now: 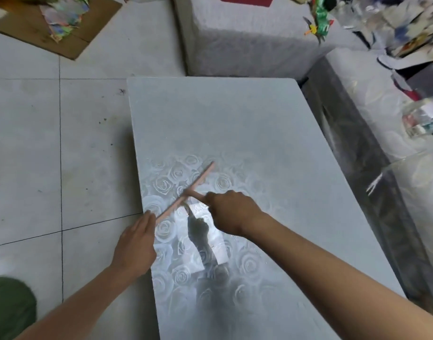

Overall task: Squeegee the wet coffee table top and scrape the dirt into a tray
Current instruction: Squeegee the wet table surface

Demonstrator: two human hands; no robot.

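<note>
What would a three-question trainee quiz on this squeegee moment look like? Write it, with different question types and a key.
1. True or false: the right hand grips the handle of the pink squeegee.
2. Multiple choice: where is the left hand?
A. Gripping the squeegee handle
B. Fingers straight, at the left edge of the coffee table top, beside the blade's near end
C. Flat on the middle of the table top
3. Fill in: the pattern on the table top shows ____.

Key: 1 true; 2 B; 3 roses.
</note>
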